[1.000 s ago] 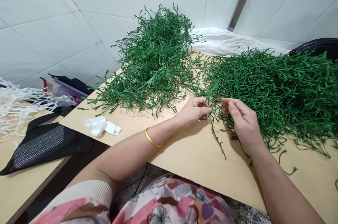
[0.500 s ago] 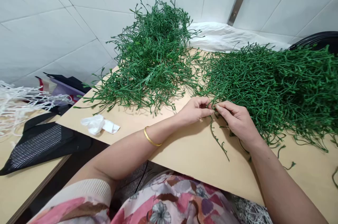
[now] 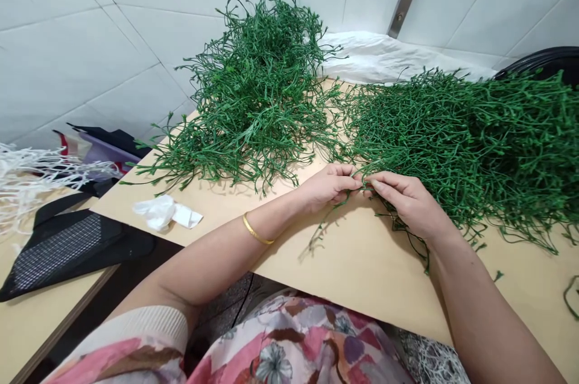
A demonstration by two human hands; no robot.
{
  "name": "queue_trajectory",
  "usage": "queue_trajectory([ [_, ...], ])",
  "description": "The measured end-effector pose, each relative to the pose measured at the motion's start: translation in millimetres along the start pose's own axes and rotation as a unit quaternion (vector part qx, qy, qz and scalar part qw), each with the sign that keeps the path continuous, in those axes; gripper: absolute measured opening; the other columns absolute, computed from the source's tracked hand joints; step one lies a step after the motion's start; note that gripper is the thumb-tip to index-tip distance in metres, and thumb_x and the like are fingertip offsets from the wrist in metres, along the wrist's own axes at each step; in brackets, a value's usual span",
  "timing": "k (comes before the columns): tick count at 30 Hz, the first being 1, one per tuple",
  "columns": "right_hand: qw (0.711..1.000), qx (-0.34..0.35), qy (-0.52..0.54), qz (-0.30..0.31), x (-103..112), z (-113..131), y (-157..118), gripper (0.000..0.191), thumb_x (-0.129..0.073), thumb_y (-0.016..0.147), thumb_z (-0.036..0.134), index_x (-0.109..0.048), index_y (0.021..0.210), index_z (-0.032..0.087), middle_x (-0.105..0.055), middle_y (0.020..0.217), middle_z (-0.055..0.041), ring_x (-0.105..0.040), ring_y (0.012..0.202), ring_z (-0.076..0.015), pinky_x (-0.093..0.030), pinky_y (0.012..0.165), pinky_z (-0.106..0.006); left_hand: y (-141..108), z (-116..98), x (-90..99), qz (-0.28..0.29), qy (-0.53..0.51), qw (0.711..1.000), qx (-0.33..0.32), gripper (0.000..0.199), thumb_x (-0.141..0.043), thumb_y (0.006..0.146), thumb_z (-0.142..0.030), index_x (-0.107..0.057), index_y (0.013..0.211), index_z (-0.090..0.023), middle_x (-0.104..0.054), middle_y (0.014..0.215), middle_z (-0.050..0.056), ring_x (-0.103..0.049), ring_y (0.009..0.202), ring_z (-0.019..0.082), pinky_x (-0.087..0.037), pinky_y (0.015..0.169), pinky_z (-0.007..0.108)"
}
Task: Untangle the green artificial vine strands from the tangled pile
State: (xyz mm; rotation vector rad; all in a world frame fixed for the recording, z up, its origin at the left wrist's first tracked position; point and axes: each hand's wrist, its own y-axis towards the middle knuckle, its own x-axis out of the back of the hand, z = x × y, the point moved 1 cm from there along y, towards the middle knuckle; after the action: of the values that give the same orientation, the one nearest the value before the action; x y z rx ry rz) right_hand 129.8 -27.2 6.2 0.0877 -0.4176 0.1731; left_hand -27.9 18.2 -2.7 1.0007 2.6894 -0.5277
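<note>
My left hand [image 3: 332,184] is closed in a pinch on a thin green artificial stem [image 3: 326,222], whose blurred lower end hangs down to the left over the table. Close beside it, fingertips almost touching, my right hand [image 3: 402,197] also pinches thin green stem strands. More stems dangle below the right palm. Behind my left hand rises a tall heap of green stems [image 3: 257,94] with small budded tips. A broad pile of the same stems [image 3: 434,137] spreads behind and to the right of my right hand. What exactly lies between the fingertips is too small to tell.
A crumpled white tissue [image 3: 167,213] lies near the table's left edge. Beyond that edge are a black mesh item [image 3: 58,251] and white strands [image 3: 49,176]. White cloth or plastic [image 3: 371,55] lies against the tiled wall. Loose stem bits [image 3: 499,276] lie at right.
The dangling stem has swung from below the fingertips, pointing right, to under my left hand, pointing left. My hands have stayed together at nearly the same place.
</note>
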Motion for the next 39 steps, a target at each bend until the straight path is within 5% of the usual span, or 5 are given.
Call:
queue_trajectory([
  [18,0.951,0.100,-0.286,-0.055,-13.0,9.0,-4.7,0.025,-0.035,0.086,0.027,-0.036,0.062,0.020,-0.037,0.053,0.0035,-0.029,0.048,-0.0088,-0.025,0.049,-0.023,2.8,9.2,-1.2,0.029,0.005,1.000,-0.003,0.013,-0.066,0.056,-0.016,-0.064,0.067,-0.010,-0.047,0.045,-0.005,-0.026,0.035,0.000,-0.014,0.037,0.019],
  [25,0.997,0.060,-0.001,0.053,4.4,12.6,-5.9,0.033,-0.041,0.086,0.040,-0.045,0.062,0.018,-0.043,0.057,0.0023,-0.039,0.053,-0.0088,-0.032,0.051,-0.023,-1.2,5.2,0.9,0.137,-0.030,0.989,0.048,0.015,-0.071,0.050,-0.015,-0.065,0.062,-0.009,-0.058,0.058,0.000,-0.034,0.038,0.000,-0.017,0.036,0.017],
  [28,0.996,0.041,0.076,-0.026,8.4,8.6,-5.0,0.035,-0.044,0.083,0.047,-0.047,0.063,0.018,-0.038,0.053,0.0037,-0.034,0.048,-0.0083,-0.031,0.047,-0.024,-0.8,2.3,2.1,0.136,-0.058,0.988,0.036,0.016,-0.071,0.054,-0.016,-0.066,0.068,-0.010,-0.058,0.058,0.000,-0.038,0.039,0.001,-0.025,0.038,0.017],
  [33,0.954,0.083,-0.153,-0.244,12.8,8.1,-5.3,0.030,-0.050,0.082,0.039,-0.054,0.062,0.017,-0.039,0.053,0.0032,-0.031,0.049,-0.0079,-0.025,0.048,-0.024,4.4,-0.3,4.8,0.040,-0.094,0.995,0.020,0.020,-0.071,0.057,-0.019,-0.066,0.074,-0.010,-0.065,0.074,0.004,-0.046,0.043,0.002,-0.034,0.043,0.018],
  [39,0.924,0.103,-0.232,-0.286,17.8,13.3,-7.6,0.030,-0.046,0.085,0.033,-0.050,0.060,0.018,-0.045,0.057,0.0015,-0.038,0.054,-0.0087,-0.029,0.053,-0.023,3.4,1.2,4.1,0.038,-0.074,0.996,0.014,0.017,-0.072,0.057,-0.020,-0.062,0.062,-0.008,-0.064,0.074,0.005,-0.046,0.042,0.002,-0.033,0.043,0.018],
])
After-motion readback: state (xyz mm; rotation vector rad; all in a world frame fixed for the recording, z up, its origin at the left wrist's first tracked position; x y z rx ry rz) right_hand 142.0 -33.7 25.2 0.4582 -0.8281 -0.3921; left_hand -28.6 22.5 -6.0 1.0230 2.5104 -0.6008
